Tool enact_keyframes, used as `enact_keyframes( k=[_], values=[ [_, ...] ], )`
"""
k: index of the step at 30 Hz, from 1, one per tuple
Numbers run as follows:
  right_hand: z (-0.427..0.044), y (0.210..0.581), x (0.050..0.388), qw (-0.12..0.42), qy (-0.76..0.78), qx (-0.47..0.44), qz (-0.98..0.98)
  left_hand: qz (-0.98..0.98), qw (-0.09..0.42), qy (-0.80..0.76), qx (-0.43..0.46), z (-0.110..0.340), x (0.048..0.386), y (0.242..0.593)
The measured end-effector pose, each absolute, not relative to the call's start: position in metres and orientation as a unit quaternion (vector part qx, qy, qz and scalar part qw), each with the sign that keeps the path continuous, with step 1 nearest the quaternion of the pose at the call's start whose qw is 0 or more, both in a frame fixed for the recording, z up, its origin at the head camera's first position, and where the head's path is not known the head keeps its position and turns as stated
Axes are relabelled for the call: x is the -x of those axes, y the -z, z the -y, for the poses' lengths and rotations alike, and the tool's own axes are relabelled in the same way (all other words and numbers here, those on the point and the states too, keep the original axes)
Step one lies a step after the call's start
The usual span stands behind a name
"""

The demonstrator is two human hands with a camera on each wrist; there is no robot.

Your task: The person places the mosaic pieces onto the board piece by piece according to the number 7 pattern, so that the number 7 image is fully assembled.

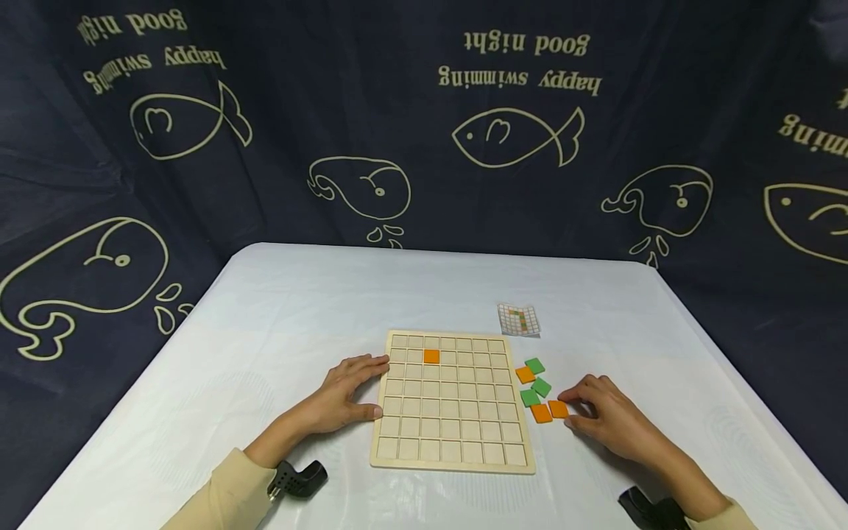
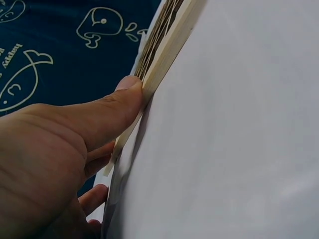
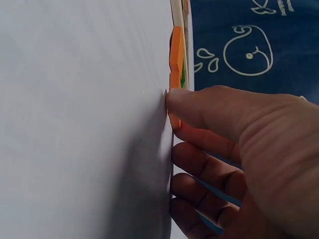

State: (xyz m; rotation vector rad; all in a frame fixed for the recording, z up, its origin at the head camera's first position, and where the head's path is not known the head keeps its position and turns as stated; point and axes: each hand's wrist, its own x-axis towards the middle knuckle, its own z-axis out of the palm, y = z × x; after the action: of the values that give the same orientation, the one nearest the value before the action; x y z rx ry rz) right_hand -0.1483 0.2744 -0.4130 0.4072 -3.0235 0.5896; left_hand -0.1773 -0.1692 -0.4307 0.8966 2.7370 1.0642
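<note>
A wooden grid board [image 1: 457, 469] lies flat on the table, with one orange tile [image 1: 432, 356] in a cell of its second row from the far side. My left hand [image 1: 341, 394] rests at the board's left edge, thumb and fingertips touching the rim, fingers fairly straight. In the left wrist view the thumb [image 2: 112, 107] presses on the board's side [image 2: 162, 69]. To the right of the board, my right hand [image 1: 612, 416] pinches a square orange tile [image 1: 558, 409] between thumb and index finger at the table surface. The right wrist view shows that tile [image 3: 174, 81] edge-on, by the thumb.
Beside the board's right edge lie green tiles [image 1: 541, 387] and two more orange tiles [image 1: 541, 414]. A small pattern card [image 1: 520, 320] with a coloured grid sits beyond the board's far right corner. A dark printed curtain [image 1: 424, 147] hangs behind the white table [image 1: 318, 294].
</note>
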Motion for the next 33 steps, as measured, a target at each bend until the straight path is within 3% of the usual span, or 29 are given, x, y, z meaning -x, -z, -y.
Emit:
enact_keyframes(
  k=[33],
  values=[
    [-0.2808,0.4142,0.1492,0.037,-0.202,-0.151,0.967,-0.886,0.04,-0.354,-0.297,0.1708,0.1777,0.4324]
  ],
)
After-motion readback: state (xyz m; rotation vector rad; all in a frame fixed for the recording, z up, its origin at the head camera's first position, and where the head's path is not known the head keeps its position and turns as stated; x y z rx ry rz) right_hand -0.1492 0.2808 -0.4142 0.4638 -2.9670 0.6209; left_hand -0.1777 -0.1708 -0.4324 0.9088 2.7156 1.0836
